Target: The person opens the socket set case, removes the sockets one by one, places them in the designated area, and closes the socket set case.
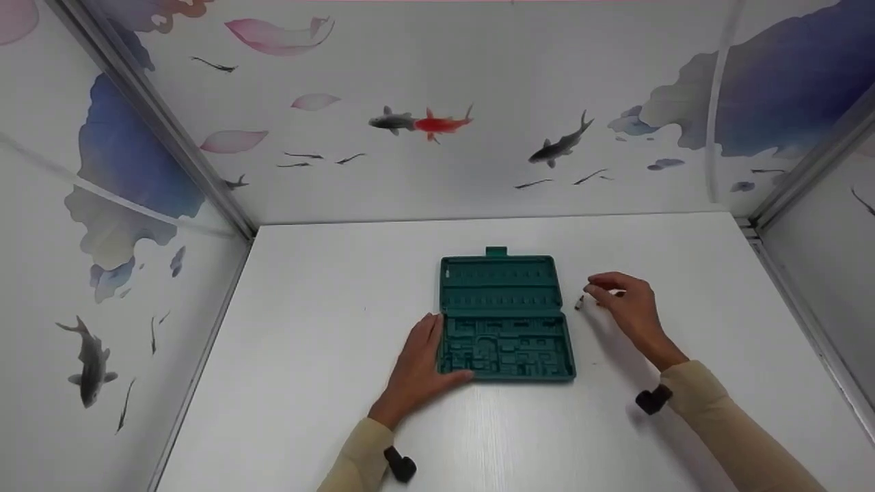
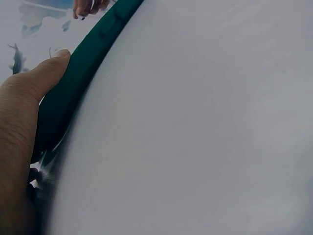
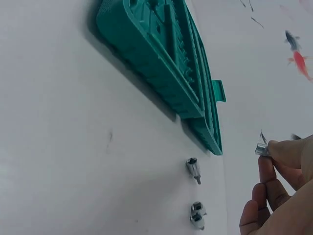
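A green plastic tool case [image 1: 506, 374] lies unfolded on the white table, its moulded slots facing up. At its near left corner rests my left hand [image 1: 420, 362], fingers along the left side and thumb [image 2: 51, 73] stretched over the front edge. Right of the case, my right hand [image 1: 630, 307] is raised above the table. Thumb and forefinger pinch a small silver metal socket [image 3: 262, 149], its square opening hard to make out. Below that hand, a metal socket piece [image 3: 193, 169] stands on the table, with two more small metal sockets [image 3: 197, 215] close by.
The white tabletop [image 1: 328, 328] reaches back to a wall [image 1: 492, 184] printed with fish and petals. Another printed panel [image 1: 41, 225] stands along the left side. A small pale spot shows in the upper left slot of the case's lid [image 1: 499, 285].
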`<state>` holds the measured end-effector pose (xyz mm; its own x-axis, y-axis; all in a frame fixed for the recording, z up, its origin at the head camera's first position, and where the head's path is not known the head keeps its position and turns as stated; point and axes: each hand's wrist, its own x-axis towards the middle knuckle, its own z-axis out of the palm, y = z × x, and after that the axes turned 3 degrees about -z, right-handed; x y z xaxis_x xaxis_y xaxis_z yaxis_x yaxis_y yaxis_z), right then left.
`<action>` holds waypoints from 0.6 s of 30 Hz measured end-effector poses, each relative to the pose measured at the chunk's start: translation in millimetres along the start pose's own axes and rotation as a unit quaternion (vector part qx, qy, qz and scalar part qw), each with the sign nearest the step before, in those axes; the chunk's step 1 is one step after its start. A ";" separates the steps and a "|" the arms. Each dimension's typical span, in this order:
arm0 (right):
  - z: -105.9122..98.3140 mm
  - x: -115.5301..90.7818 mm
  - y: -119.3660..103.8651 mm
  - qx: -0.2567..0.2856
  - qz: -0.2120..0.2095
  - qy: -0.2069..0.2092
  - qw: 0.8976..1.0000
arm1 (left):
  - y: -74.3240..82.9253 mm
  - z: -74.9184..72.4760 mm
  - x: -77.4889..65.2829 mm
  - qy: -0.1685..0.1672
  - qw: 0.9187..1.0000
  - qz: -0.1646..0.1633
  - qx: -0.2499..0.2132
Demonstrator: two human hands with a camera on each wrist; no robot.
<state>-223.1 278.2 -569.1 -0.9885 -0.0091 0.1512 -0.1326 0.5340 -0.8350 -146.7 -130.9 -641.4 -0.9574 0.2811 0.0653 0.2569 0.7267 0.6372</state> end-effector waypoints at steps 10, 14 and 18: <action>-34.3 -15.1 21.5 -0.010 0.024 0.027 0.999 | -0.6 -0.7 0.3 0.007 1.000 0.004 -0.002; -47.4 -19.3 29.6 -0.015 0.026 0.040 0.999 | -0.3 -0.6 -0.4 0.009 1.000 0.008 -0.003; -59.2 -24.1 36.5 -0.024 0.029 0.046 0.998 | -0.6 -0.7 -0.9 0.009 1.000 0.009 -0.004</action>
<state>-199.8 348.0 -571.9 -0.9832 0.0997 0.1528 -0.0691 0.5715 -0.8177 -146.2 -132.0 -641.4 -0.9549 0.2829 0.0903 0.2731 0.7166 0.6419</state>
